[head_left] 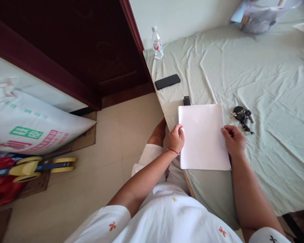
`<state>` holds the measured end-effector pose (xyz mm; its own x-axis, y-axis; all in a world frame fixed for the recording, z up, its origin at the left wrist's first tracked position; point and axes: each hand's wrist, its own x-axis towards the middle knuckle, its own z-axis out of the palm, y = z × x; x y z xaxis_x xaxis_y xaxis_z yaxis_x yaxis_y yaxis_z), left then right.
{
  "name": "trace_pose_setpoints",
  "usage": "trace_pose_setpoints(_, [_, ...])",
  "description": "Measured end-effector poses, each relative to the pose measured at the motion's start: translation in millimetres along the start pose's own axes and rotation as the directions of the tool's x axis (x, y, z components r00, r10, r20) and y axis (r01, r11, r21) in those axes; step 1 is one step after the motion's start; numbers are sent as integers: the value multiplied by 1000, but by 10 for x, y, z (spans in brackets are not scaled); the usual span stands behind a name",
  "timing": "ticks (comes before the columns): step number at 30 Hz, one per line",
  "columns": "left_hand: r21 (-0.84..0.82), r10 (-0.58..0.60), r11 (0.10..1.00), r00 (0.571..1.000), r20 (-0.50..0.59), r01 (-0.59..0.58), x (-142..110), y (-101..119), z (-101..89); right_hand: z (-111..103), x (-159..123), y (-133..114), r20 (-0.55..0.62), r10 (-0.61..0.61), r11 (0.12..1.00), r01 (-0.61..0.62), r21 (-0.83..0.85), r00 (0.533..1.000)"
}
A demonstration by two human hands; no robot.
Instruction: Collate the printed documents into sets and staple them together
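Note:
A stack of white paper (204,138) is held between my two hands over the near edge of the cloth-covered table. My left hand (176,139), with a red string at the wrist, is closed on the stack's left edge, thumb on top. On the opposite edge my right hand (234,140) pinches the paper, its fingers curled. Just beyond the stack's far left corner lies a small black stapler-like object (186,100), partly covered by the paper. A bunch of keys (242,116) rests on the cloth beyond my right hand.
A black phone (167,81) and a clear bottle (157,44) are near the table's left edge. Green cloth (276,91) covers the table in wrinkles. A plastic bag (258,20) sits at the back. On the floor at left are a large white sack (48,118) and a yellow-wheeled toy (30,168).

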<state>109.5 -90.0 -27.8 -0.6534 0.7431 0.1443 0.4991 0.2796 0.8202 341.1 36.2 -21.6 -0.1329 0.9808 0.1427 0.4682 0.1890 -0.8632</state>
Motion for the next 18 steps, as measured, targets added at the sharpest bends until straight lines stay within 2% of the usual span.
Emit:
trace_pose_setpoints(15, [18,34,999,999,-2,-34,-9,5,-23,10,-51,20,-8,-26,1000,26,1,1000])
trace_pose_setpoints(18, [10,39,999,999,3,-39,-8,-12,-19,21,-30,20,-29,0,999,1,38,1000])
